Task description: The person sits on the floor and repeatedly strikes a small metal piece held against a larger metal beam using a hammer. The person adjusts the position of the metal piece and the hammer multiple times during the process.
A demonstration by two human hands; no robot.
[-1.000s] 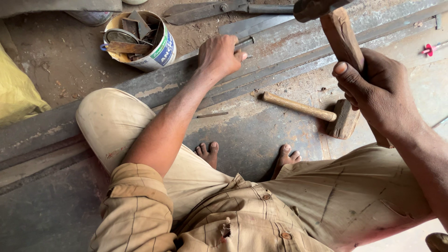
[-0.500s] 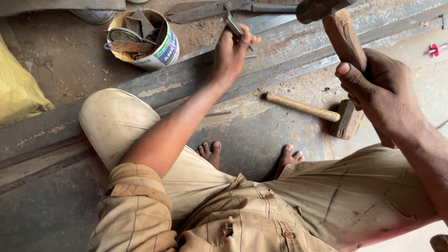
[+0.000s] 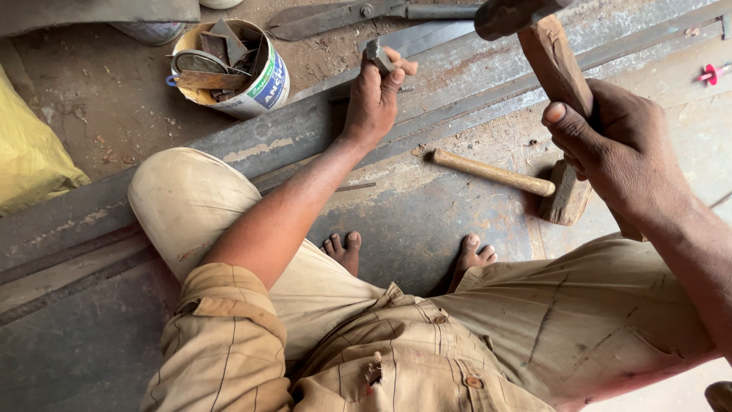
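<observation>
Hammer (image 3: 534, 30) raised in the right hand (image 3: 618, 149), that is what catches the eye: its dark metal head sits up by the top edge of the view, and the worn wooden handle runs down into a fist wrapped tight around it, thumb laid along the wood. The left hand (image 3: 374, 95) reaches out across the long steel bar (image 3: 290, 133) that crosses the floor on a slant, its fingers pinched shut on a small grey metal piece (image 3: 375, 53) held upright just above the bar's far edge. Whether the piece's lower end touches the steel is hidden by the hand.

A second hammer (image 3: 526, 187) lies flat on the near side of the bar, between it and the person's right knee, wooden handle pointing toward the left hand, block-shaped head under the right wrist. Beyond the bar, to the left of the pinching hand, stands a round tin (image 3: 267, 88) stuffed with metal scraps. A pair of large shears (image 3: 358, 14) lies on the dirt past the bar, near the tin. Two bare feet (image 3: 343, 250) rest on the grey sheet metal on the near side of the bar, between the person's knees. A yellow sack (image 3: 30, 156) slumps at the far left, well apart from the bar.
</observation>
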